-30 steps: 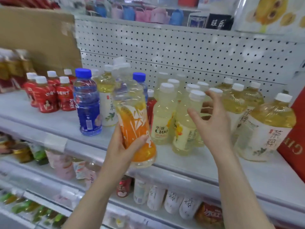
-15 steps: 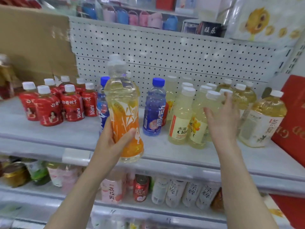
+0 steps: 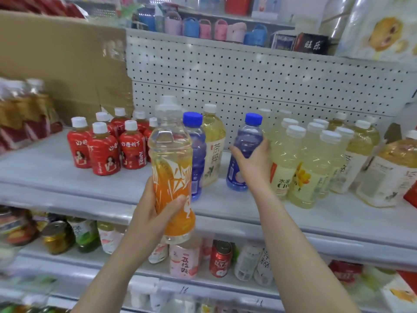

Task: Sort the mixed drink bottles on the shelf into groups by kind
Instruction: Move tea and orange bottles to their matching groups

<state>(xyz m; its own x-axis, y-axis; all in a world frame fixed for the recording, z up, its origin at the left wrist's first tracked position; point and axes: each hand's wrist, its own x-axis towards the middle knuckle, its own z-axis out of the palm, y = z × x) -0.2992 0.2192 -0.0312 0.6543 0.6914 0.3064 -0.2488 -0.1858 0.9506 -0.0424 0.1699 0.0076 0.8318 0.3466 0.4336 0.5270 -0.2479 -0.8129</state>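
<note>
White pegboard (image 3: pixel 248 82) backs the shelf (image 3: pixel 45 172) we are facing, with brown cardboard (image 3: pixel 63 64) leaning behind its left end. Our left hand (image 3: pixel 153 213) is wrapped round the lower half of an orange-labelled bottle (image 3: pixel 172 177), thumb across the front of the label, and holds it upright in the air in front of the shelf edge. Our right hand (image 3: pixel 252 161) is curled round a blue-capped bottle (image 3: pixel 244 141), thumb on its left side and fingers on its right; the bottle's base looks to be on the shelf. A second blue-capped bottle (image 3: pixel 196 154) stands just behind the raised one, beside a yellow tea bottle (image 3: pixel 213 143). We see a cluster of red juice bottles (image 3: pixel 103 152) on the left of the shelf and pale lemon bottles (image 3: pixel 300 159) grouped just right of our right hand, with large tea bottles (image 3: pixel 383 177) beyond them. On the lower shelf a red can (image 3: pixel 220 258) stands among other drinks.
</note>
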